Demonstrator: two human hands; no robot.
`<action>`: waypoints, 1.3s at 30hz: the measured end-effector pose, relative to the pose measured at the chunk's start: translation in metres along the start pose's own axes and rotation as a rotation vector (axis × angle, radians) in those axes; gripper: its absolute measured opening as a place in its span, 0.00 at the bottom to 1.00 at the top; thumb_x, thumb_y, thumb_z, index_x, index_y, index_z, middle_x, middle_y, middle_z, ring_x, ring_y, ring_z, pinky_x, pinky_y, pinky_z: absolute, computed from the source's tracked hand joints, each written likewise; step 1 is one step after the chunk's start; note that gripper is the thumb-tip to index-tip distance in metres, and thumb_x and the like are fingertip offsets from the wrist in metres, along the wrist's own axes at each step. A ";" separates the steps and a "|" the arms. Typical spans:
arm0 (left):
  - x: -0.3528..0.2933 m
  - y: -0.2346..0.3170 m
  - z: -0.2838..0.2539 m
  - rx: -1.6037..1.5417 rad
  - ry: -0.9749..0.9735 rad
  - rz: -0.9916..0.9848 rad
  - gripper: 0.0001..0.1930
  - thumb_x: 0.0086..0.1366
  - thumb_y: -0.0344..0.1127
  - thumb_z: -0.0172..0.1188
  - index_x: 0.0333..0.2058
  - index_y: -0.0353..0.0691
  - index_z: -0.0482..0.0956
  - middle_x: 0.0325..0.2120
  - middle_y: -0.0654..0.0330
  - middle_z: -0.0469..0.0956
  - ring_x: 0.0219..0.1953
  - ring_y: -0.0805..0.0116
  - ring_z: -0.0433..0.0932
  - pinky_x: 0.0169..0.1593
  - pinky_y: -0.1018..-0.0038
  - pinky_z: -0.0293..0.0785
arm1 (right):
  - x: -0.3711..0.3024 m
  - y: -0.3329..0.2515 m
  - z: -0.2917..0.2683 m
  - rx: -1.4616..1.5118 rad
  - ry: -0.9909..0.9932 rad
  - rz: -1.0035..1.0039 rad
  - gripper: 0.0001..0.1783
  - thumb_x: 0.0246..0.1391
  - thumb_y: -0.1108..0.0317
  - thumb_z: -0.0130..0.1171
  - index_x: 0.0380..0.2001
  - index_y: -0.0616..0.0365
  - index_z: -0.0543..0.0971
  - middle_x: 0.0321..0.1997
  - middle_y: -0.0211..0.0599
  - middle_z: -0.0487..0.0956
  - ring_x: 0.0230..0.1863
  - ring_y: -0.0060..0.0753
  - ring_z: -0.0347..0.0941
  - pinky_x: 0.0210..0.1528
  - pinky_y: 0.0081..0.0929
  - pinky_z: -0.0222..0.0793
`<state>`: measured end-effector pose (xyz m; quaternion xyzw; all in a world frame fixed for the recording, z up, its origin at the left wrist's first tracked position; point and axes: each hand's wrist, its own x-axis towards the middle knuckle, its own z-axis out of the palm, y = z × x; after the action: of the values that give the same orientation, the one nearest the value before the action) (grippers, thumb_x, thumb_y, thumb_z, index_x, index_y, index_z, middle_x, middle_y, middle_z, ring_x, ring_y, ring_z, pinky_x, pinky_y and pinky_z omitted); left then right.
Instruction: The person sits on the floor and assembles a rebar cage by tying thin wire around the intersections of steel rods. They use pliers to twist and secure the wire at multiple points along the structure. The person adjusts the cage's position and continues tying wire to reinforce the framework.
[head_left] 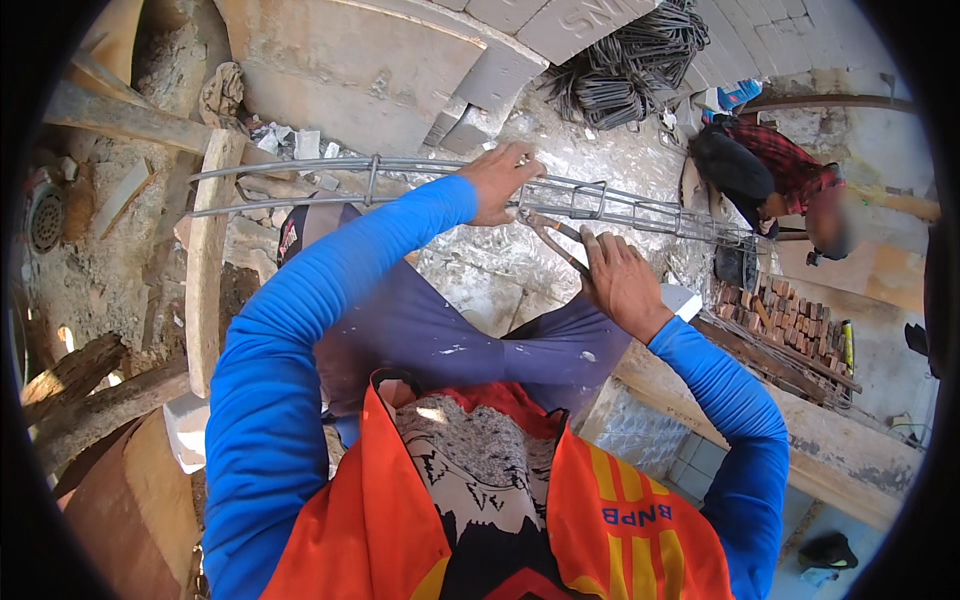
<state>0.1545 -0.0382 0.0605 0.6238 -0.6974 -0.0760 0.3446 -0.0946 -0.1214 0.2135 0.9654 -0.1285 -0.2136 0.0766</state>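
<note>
A long rebar cage [640,207] of grey rods with stirrups runs across in front of me, over my knees' far side. My left hand [497,183] is closed around its rods near the middle. In my right hand [622,283] is a pair of pincers [549,236], its handles running up from my fingers. The jaws of the pincers meet the cage just right of my left hand, at a joint of rod and stirrup. Any tie wire there is too small to make out. A single stirrup [372,180] stands on the rods farther left.
An upright timber [208,265] stands beneath the cage's left end. A pile of bent steel stirrups [635,75] lies at the back. Another person [790,165] bends over near the cage's far right end. Stacked bricks [795,325] and a wooden beam [830,450] are at right.
</note>
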 end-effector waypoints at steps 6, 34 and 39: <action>0.029 0.032 -0.019 -0.192 -0.544 -0.589 0.30 0.70 0.57 0.56 0.49 0.29 0.80 0.48 0.34 0.79 0.56 0.39 0.76 0.62 0.55 0.71 | -0.009 0.012 0.006 -0.260 0.133 -0.085 0.33 0.62 0.63 0.56 0.67 0.67 0.65 0.49 0.47 0.74 0.47 0.43 0.70 0.51 0.39 0.68; 0.031 0.002 0.052 -0.250 -0.215 -0.814 0.34 0.64 0.59 0.62 0.47 0.26 0.81 0.45 0.35 0.81 0.52 0.37 0.79 0.57 0.56 0.75 | -0.010 0.013 -0.011 0.000 0.305 -0.055 0.29 0.54 0.65 0.64 0.56 0.63 0.68 0.42 0.49 0.77 0.30 0.55 0.78 0.34 0.47 0.75; 0.027 -0.002 0.056 -0.275 -0.201 -0.776 0.30 0.63 0.58 0.63 0.42 0.30 0.84 0.44 0.34 0.81 0.50 0.38 0.80 0.56 0.56 0.76 | -0.014 0.020 0.005 0.462 0.003 0.155 0.19 0.66 0.65 0.54 0.56 0.64 0.73 0.36 0.45 0.79 0.26 0.48 0.78 0.31 0.46 0.74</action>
<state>0.1243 -0.0820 0.0278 0.7779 -0.4244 -0.3527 0.3007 -0.1135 -0.1367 0.2188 0.9448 -0.2477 -0.1706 -0.1300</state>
